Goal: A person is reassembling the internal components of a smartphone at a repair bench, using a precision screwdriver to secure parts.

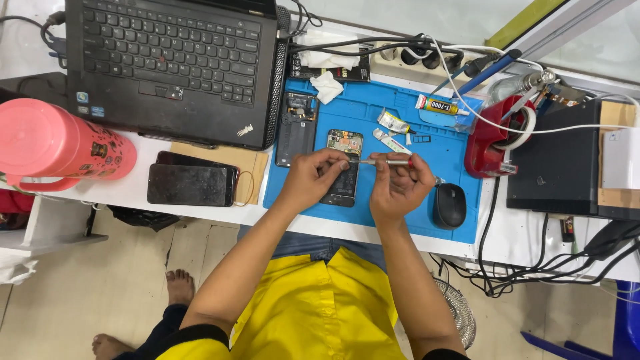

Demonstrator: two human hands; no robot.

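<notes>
An opened smartphone (343,143), its back cover off and its circuit board showing, lies on a blue work mat (440,143). My right hand (398,187) grips a small screwdriver (387,162) held level, tip pointing left. My left hand (312,179) pinches the screwdriver's tip over the middle of the phone, fingers resting on it. Both forearms reach up from my yellow shirt.
A black laptop (173,67) stands at the back left, a pink bottle (57,143) lies left, two dark phones (190,181) rest beside the mat. On the mat are a phone frame (297,130), glue tubes (437,105), a black mouse (450,205). A red tape dispenser (490,143) and cables crowd the right.
</notes>
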